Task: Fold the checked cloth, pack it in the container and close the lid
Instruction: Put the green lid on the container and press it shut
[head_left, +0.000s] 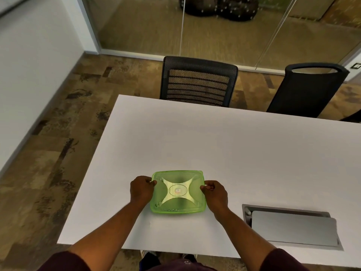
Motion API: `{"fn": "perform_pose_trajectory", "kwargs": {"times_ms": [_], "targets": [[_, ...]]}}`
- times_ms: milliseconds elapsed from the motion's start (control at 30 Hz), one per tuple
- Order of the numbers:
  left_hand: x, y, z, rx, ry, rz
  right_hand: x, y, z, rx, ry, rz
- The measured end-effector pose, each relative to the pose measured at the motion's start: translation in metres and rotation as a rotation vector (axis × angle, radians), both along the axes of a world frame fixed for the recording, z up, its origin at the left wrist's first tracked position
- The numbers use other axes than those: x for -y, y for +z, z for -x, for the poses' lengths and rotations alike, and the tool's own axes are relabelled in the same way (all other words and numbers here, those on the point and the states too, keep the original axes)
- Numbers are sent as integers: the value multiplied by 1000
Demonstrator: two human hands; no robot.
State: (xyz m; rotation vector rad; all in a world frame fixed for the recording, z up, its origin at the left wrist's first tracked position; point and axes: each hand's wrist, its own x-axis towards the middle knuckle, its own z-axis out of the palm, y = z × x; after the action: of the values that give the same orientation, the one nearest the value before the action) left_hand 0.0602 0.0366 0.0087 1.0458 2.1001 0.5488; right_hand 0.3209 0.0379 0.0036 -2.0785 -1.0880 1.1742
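A square green translucent container (156, 207) stands on the white table (214, 145) near the front edge, with its green lid (177, 190) lying on top. The lid bears a pale cross-shaped pattern and a round label. My left hand (141, 189) grips the lid's left edge with curled fingers. My right hand (214, 193) pinches the lid's right edge. Dark shapes show faintly through the lid; the checked cloth cannot be made out.
An open cable hatch (291, 227) with a raised grey flap sits in the table to the right of the container. Two black office chairs (197, 83) (308, 89) stand at the far edge. A glass wall lies beyond.
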Motion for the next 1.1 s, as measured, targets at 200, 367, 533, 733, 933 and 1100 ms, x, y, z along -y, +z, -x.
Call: {"fn": "perform_pose_trajectory", "kwargs": {"times_ms": [200, 367, 533, 733, 933, 1100], "targets": [[-3, 0, -4, -5, -9, -18, 3, -5, -5, -1, -9, 45], [-4, -2, -1, 21, 5, -16, -2, -5, -6, -17, -11, 62], [-3, -4, 1, 76, 35, -16, -4, -4, -4, -18, -14, 97], [-9, -4, 6, 202, 102, 50, -7, -3, -1, -24, -48, 119], [-16, -7, 10, 316, 155, 101, -11, -8, -5, -32, -15, 141], [-16, -10, 10, 335, 177, 128, -14, -11, -7, -35, -2, 169]]}}
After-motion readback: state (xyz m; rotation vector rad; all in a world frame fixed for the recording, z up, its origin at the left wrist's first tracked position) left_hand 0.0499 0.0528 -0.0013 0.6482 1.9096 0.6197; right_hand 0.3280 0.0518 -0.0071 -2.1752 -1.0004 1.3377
